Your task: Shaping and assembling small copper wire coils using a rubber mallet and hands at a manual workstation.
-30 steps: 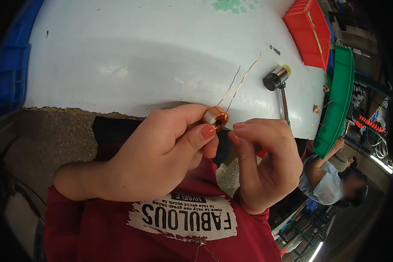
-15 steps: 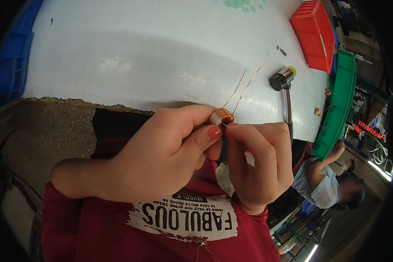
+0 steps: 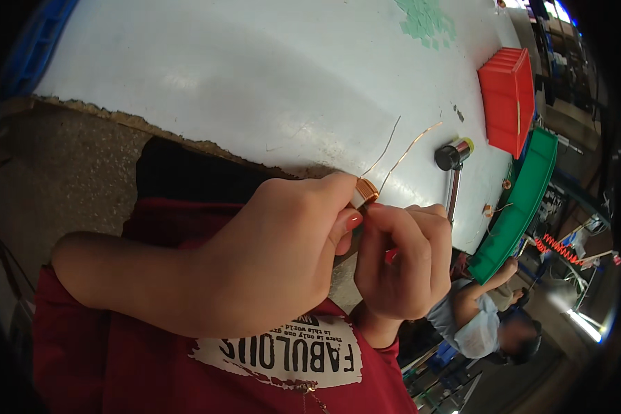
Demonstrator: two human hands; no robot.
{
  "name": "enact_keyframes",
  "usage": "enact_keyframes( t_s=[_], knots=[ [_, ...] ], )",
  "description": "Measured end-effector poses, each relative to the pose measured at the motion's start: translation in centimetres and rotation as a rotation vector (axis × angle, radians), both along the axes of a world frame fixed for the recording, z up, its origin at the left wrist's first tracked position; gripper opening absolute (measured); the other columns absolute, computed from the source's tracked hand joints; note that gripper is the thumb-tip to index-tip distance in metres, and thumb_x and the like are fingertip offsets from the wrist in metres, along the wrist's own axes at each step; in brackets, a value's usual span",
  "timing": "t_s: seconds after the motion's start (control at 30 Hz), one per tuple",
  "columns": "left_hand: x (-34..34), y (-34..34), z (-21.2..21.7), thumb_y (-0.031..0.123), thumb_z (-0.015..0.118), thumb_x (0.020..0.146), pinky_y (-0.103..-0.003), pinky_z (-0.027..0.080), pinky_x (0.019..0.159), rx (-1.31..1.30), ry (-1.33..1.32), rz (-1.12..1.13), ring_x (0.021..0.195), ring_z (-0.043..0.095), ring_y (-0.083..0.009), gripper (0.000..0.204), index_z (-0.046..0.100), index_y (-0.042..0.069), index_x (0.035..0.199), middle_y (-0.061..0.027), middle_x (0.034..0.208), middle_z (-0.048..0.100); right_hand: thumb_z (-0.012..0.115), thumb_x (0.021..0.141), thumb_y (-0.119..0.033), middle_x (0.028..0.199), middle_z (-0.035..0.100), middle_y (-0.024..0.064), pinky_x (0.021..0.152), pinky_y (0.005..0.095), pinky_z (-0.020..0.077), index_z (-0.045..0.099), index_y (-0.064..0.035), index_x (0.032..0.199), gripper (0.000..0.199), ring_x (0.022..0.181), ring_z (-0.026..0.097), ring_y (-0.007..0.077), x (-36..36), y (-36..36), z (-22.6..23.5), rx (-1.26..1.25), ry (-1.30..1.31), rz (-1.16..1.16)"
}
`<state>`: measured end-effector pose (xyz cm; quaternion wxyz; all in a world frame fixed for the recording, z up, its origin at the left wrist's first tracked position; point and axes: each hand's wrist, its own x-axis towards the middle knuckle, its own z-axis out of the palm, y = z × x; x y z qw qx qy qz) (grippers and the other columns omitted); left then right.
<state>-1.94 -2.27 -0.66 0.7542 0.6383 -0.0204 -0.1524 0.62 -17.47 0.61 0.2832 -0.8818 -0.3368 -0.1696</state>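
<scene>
My left hand [image 3: 269, 248] pinches a small coil [image 3: 368, 190] of copper wire wound on a pale core, thumb below and index finger above. Two long wire ends [image 3: 412, 143] rise from the coil, slanting up to the right over the table. Close against the coil's lower right side, my right hand [image 3: 407, 265] has thumb and index fingertips pressed together and the other fingers curled. Whatever lies between those fingertips is hidden. Both hands are held just off the table's near edge, in front of my red shirt.
On the white table [image 3: 221, 83] lies a mallet [image 3: 452, 155] with a black and yellow head. A red bin [image 3: 504, 103] and a long green tray [image 3: 521, 207] line the right side, small copper coils [image 3: 488, 210] beside the tray. Green scraps [image 3: 428, 24] lie far off. Another person [image 3: 476, 331] sits at right.
My view has shifted, so the bins and the other person appear in different places. My left hand and the coil have turned slightly; both hands stay together at the coil.
</scene>
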Motion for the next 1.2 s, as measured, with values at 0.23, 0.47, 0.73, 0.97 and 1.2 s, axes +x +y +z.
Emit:
enact_keyframes(
  t_s=[0.23,0.47,0.73,0.97,1.2],
  knots=[
    [-0.1,-0.4,-0.2,-0.007,0.045,0.087,-0.022,0.036,0.05,0.028,-0.027,0.042,0.055,0.043,-0.0101,0.018,0.057,-0.001,0.099,-0.004,0.067,0.055,0.061,0.065,0.016,0.072,0.058,0.0079,0.051,0.0241,0.0337,0.063,0.0006,0.081,0.022,0.055,0.041,0.0127,-0.5,-0.1,-0.1,-0.039,-0.016,-0.053],
    [1.2,1.2,-0.1,-0.003,0.042,0.092,-0.021,0.037,0.048,-0.296,0.332,-0.153,0.053,0.044,-0.0095,0.017,0.057,-0.001,0.1,-0.0084,0.078,0.061,0.056,0.082,-0.001,0.094,0.063,0.0118,0.064,0.0233,0.0409,0.054,0.0002,0.114,0.032,0.069,0.051,0.0143,-1.0,-1.9,0.5,0.15,0.195,-0.385],
    [-1.9,1.8,-0.6,0.007,0.044,0.096,-0.021,0.029,0.042,-0.998,0.714,-0.03,0.046,0.035,-0.0068,0.023,0.061,-0.006,0.085,-0.0069,0.064,0.057,0.05,0.091,-0.019,0.113,0.056,0.0133,0.076,0.0282,0.0423,0.048,0.0009,0.123,0.038,0.09,0.052,0.0207,-1.3,-14.9,-0.3,-0.602,0.128,-0.552],
    [-2.3,0.5,-4.8,0.006,0.047,0.096,-0.018,0.03,0.046,-1.267,0.596,0.003,0.05,0.036,-0.0065,0.016,0.057,-0.006,0.095,-0.0127,0.083,0.061,0.043,0.097,-0.034,0.078,0.053,0.0066,0.052,0.0249,0.0346,0.05,-0.0023,0.111,0.036,0.056,0.042,0.0119,-1.3,-13.2,2.0,-0.092,0.405,-0.331],
    [-2.3,-0.3,-4.6,0.009,0.046,0.098,-0.017,0.03,0.046,-1.263,0.629,0.106,0.049,0.037,-0.0051,0.016,0.056,-0.003,0.099,-0.0112,0.09,0.064,0.044,0.095,-0.039,0.061,0.046,0.0015,0.046,0.0232,0.0263,0.051,-0.0022,0.091,0.038,0.05,0.035,0.0093,-0.3,-10.5,5.2,-0.357,0.699,0.096]
  ],
)
